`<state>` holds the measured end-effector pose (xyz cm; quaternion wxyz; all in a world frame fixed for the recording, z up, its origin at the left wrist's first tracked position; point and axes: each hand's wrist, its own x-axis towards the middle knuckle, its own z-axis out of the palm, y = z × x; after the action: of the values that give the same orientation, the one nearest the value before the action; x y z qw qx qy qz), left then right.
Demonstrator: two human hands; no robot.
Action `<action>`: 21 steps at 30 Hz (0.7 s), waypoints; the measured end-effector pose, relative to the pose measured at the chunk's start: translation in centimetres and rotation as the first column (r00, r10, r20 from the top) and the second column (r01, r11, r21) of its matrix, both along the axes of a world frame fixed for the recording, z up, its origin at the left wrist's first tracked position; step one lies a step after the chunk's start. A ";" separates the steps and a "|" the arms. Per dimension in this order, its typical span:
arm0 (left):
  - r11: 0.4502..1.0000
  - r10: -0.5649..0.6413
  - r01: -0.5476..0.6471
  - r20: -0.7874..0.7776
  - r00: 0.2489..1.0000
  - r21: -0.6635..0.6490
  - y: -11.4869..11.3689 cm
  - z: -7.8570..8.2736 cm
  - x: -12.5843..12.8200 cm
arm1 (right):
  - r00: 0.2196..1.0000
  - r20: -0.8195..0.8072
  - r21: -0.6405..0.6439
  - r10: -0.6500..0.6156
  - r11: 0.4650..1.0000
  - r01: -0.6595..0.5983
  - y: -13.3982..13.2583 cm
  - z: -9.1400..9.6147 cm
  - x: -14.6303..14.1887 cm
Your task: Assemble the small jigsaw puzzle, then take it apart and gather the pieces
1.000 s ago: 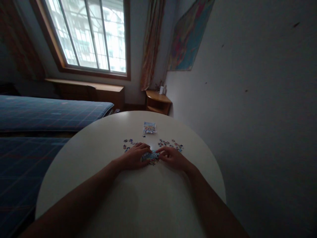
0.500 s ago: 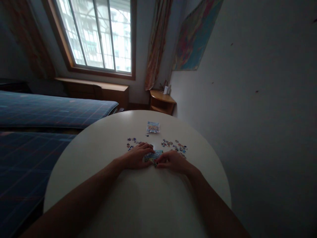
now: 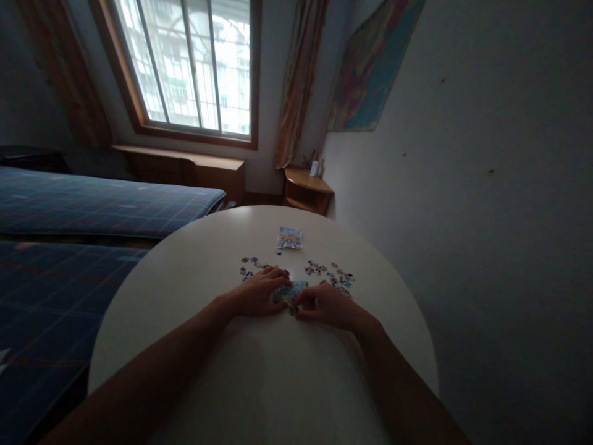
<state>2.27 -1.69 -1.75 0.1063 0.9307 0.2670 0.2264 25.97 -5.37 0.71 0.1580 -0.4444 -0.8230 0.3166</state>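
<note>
A partly joined jigsaw puzzle [image 3: 296, 287], mostly blue and green, lies flat on the white round table [image 3: 269, 377]. My left hand [image 3: 260, 293] rests over its left side, thumb and fingers apart along the near and far edges. At the near right edge, my right hand [image 3: 324, 304] has thumb and fingers pinched around what looks like a jigsaw piece [image 3: 293, 309]; the fingers cover part of it. Loose jigsaw pieces [image 3: 343, 281] lie just beyond my right hand, and more loose pieces [image 3: 250, 261] are scattered past my left hand.
Toward the far side of the table lies a small picture sheet or packet [image 3: 290, 238], with one stray piece [image 3: 278, 253] near it. A blue plaid mattress [image 3: 106, 201] is on the left. The wall [image 3: 486, 247] runs close on the right; a corner shelf [image 3: 308, 180] stands behind.
The whole view has shifted slightly, so things appear a little farther right. Both hands keep nearly the same place at the puzzle, with only slight finger movement.
</note>
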 end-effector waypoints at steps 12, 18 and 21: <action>1.000 -0.009 0.009 0.018 1.000 -0.020 0.1 -0.2 0.1 | 0.999 0.050 0.071 0.014 0.997 -0.018 0.0 0.0 -0.1; 1.000 0.005 -0.005 0.005 1.000 -0.024 0.0 0.0 0.1 | 0.999 0.033 0.054 0.030 0.998 -0.032 -0.2 0.4 0.2; 1.000 -0.003 0.003 0.001 1.000 -0.020 0.0 0.0 0.1 | 0.999 0.038 0.059 -0.005 0.998 0.002 -0.1 0.4 0.6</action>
<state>2.35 -1.73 -1.71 0.1159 0.9298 0.2678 0.2241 26.53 -5.51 1.08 0.1559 -0.4470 -0.8340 0.2835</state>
